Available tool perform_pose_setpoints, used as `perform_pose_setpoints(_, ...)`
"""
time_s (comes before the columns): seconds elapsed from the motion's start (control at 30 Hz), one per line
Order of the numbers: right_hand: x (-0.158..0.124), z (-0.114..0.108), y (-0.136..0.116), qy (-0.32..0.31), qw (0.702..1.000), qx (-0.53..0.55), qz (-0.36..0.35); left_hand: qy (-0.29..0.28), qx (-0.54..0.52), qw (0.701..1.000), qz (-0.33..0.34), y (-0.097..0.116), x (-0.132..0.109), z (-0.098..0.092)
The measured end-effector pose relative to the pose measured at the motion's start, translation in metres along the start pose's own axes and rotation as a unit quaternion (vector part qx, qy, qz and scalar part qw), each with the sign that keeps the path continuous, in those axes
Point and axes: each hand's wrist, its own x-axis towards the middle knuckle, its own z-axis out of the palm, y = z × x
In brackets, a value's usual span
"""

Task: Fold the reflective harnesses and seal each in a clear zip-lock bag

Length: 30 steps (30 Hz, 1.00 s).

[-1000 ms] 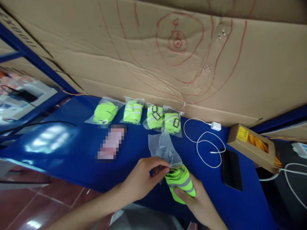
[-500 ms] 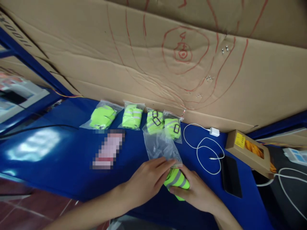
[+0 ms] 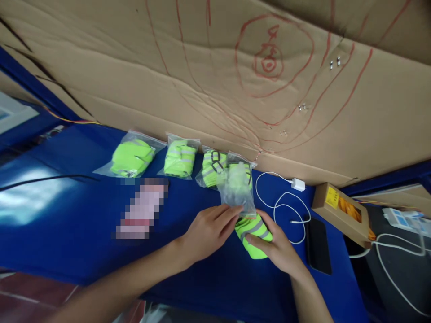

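My left hand (image 3: 213,231) pinches the open edge of a clear plastic zip bag (image 3: 238,190), which stretches away from me over the bagged bundles. My right hand (image 3: 276,242) is wrapped round a folded neon-yellow reflective vest (image 3: 255,233) with grey stripes, thumb on top. The vest's far end sits against the bag's mouth; whether it is inside the bag I cannot tell. Behind the bag lie a striped bundle with black buckle shapes (image 3: 213,168) and another bagged bundle, partly covered. Farther left rest two more bagged neon bundles (image 3: 180,159) (image 3: 132,158).
On the blue table (image 3: 188,287) are a pixelated pink item (image 3: 143,208), a white charger (image 3: 298,184) with its cable, a black phone (image 3: 318,246) and a cardboard box (image 3: 341,213) with orange contents. A cardboard wall (image 3: 134,80) with red rings stands behind.
Both hands have moved slightly away from me with the vest and bag. The bag now lies over the rightmost bundle, and more of the vest shows in my right hand.
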Motion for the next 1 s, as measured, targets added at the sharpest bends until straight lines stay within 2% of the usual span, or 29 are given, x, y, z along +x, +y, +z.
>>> perform_pose_setpoints(0.07, -0.002, -0.002, 0.002, -0.011, 1.0, 0.013, 0.002, 0.004, -0.024, 1.0, -0.003, 0.001, -0.004, 0.005)
perform_pose_setpoints(0.13, -0.006, -0.006, 0.002, -0.055, 0.998, 0.022, 0.0, 0.005, -0.031, 0.999, -0.017, 0.0, -0.006, 0.009)
perform_pose_setpoints(0.2, -0.013, -0.013, 0.002, -0.105, 0.994, 0.018, 0.0, 0.005, -0.026, 0.998, -0.061, -0.003, -0.008, 0.009)
perform_pose_setpoints(0.27, -0.02, -0.021, 0.003, -0.116, 0.993, 0.032, 0.002, -0.011, -0.036, 0.994, -0.107, -0.008, -0.007, 0.005)
perform_pose_setpoints(0.33, -0.022, -0.026, 0.007, -0.079, 0.993, 0.087, 0.007, -0.07, -0.048, 0.991, -0.103, -0.013, -0.005, -0.003)
perform_pose_setpoints(0.4, -0.019, -0.027, 0.013, -0.012, 0.988, 0.15, 0.023, -0.156, -0.031, 0.987, -0.026, -0.018, -0.001, -0.015)
perform_pose_setpoints(0.47, -0.013, -0.028, 0.02, 0.059, 0.978, 0.194, 0.047, -0.232, 0.021, 0.971, 0.061, -0.023, 0.005, -0.025)
perform_pose_setpoints(0.53, -0.006, -0.03, 0.025, 0.106, 0.966, 0.229, 0.059, -0.281, 0.075, 0.951, 0.109, -0.028, 0.012, -0.029)
perform_pose_setpoints(0.63, 0.001, -0.033, 0.028, 0.129, 0.952, 0.272, 0.051, -0.321, 0.118, 0.931, 0.13, -0.037, 0.022, -0.024)
perform_pose_setpoints(0.73, 0.005, -0.032, 0.029, 0.15, 0.943, 0.295, 0.031, -0.316, 0.125, 0.931, 0.132, -0.042, 0.026, -0.015)
perform_pose_setpoints(0.87, 0.008, -0.024, 0.029, 0.162, 0.93, 0.329, 0.035, -0.231, 0.099, 0.963, 0.094, -0.039, 0.02, -0.005)
perform_pose_setpoints(0.93, 0.007, -0.018, 0.027, 0.137, 0.935, 0.324, 0.045, -0.187, 0.091, 0.975, 0.081, -0.037, 0.014, 0.001)
perform_pose_setpoints(1.0, 0.006, -0.014, 0.023, 0.086, 0.948, 0.303, 0.05, -0.159, 0.089, 0.979, 0.088, -0.036, 0.009, 0.006)
